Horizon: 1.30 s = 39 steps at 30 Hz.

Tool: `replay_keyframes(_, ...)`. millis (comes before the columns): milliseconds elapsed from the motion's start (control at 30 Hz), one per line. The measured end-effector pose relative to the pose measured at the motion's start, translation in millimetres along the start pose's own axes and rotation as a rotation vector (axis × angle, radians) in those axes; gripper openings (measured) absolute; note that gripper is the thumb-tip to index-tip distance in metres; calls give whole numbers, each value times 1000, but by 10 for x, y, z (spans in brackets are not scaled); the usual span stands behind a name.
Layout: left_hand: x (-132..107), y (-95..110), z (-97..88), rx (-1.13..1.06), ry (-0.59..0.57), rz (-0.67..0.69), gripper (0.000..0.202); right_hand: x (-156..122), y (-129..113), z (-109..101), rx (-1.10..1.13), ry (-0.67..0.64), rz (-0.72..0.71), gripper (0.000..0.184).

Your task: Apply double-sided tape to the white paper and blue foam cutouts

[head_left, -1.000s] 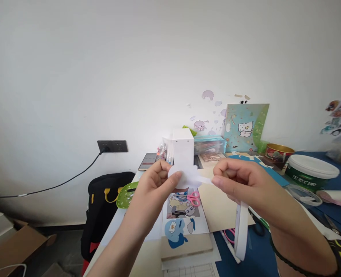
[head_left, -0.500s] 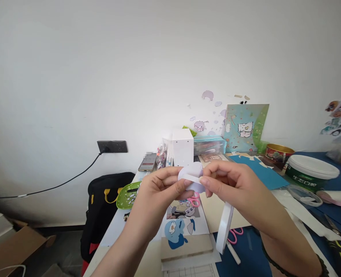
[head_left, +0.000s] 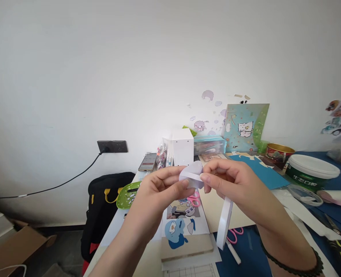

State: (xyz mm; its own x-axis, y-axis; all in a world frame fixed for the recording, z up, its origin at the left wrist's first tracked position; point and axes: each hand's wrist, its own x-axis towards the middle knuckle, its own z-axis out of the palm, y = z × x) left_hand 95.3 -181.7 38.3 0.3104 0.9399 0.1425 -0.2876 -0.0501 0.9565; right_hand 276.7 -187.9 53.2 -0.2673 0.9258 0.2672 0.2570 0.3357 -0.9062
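A small pale lavender paper cutout (head_left: 195,168) is pinched between the thumb and fingers of my left hand (head_left: 167,188). Across its face runs a narrow strip of white tape (head_left: 192,176), with my left thumb near one end. At the cutout's right edge, my right hand (head_left: 225,179) grips the strip between thumb and fingers. Below that hand hangs the roll of white tape (head_left: 224,223), seen nearly edge-on. Under the hands lie a printed picture sheet (head_left: 197,227) with blue cut pieces and pink-handled scissors (head_left: 195,199).
A green tray (head_left: 125,196) sits left, near a phone (head_left: 147,162). A white box (head_left: 183,146) and a clear pencil case (head_left: 210,146) stand by the wall. Right are blue paper (head_left: 262,171), a white-lidded tub (head_left: 310,173) and a red tin (head_left: 279,154). A black backpack (head_left: 101,207) hangs below.
The lavender cutout has tilted and looks slightly folded along the tape strip. My right hand and the hanging roll have shifted up a little.
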Motion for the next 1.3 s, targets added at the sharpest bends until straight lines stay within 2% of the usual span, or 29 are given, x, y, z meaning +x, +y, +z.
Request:
replay_keyframes(933, -37, 55, 114, 89, 99, 12, 9, 21, -6, -17, -14, -32, -12, 17)
replay_keyframes(1300, -28, 23, 32, 148, 34, 3, 13, 17, -14, -2, -42, -24, -6, 18)
